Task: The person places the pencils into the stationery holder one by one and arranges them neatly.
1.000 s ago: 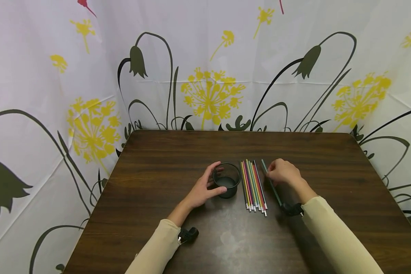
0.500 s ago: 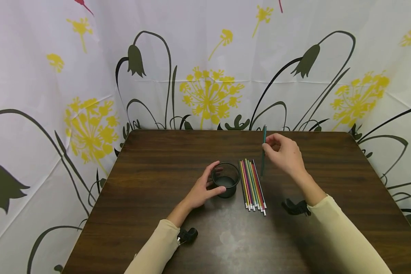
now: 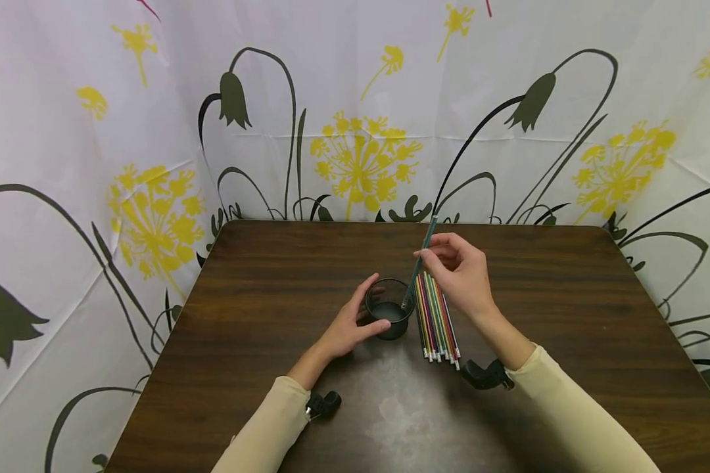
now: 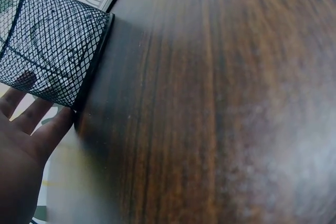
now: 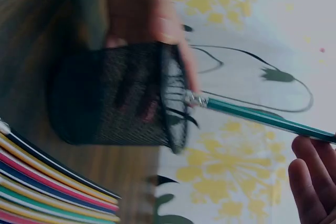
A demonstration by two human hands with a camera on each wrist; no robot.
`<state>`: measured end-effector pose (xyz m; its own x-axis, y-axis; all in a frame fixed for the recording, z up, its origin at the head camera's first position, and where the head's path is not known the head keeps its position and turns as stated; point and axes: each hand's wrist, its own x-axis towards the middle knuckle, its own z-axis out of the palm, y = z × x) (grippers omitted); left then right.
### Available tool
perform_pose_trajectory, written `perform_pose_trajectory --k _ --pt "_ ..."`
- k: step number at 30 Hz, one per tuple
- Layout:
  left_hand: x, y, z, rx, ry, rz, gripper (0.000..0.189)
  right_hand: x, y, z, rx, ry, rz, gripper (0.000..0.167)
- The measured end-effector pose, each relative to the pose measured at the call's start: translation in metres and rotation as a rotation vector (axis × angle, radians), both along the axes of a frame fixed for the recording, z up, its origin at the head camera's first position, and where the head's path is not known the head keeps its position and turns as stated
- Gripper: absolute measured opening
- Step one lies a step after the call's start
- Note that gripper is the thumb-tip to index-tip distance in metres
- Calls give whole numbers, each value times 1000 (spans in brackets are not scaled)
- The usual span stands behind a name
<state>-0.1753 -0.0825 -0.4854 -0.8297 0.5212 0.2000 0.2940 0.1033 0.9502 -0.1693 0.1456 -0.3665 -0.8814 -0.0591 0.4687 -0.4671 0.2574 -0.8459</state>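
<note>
A black mesh pencil cup point(image 3: 399, 331) stands upright on the table, with my left hand point(image 3: 349, 326) around its left side, thumb in front and fingers behind. In the left wrist view, those fingers point(image 4: 52, 129) touch the mesh near the base. My right hand point(image 3: 466, 279) pinches a dark green pencil point(image 3: 427, 238) above the cup's right rim. The pencil leans, its lower end at the cup's mouth; in the right wrist view, that end shows a silvery ferrule point(image 5: 195, 99). Just right of the cup lies a row of colored pencils point(image 3: 435, 322), side by side.
The dark wooden table point(image 3: 272, 276) ends at a back edge against a white curtain point(image 3: 331, 79) with printed flowers. The row of pencils lies close under my right forearm point(image 3: 505, 335). Each wrist wears a black camera point(image 3: 486, 374).
My right hand has picked up the green pencil from the table, raised it upright and carried it left to the cup's mouth. The left hand and the cup have stayed put.
</note>
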Motion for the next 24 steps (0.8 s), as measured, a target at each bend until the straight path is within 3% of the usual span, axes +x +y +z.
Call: perform_pose_trajectory --k 7,16,24 --pt "-1 -3 -1 5 11 -8 82 -15 -10 -48 70 32 67 15" --pt "-3 -2 1 2 10 -28 80 -13 -13 -60 185 46 134 22" --pt "-2 -2 2 -40 -20 -8 80 -11 -15 -69 428 88 204 17"
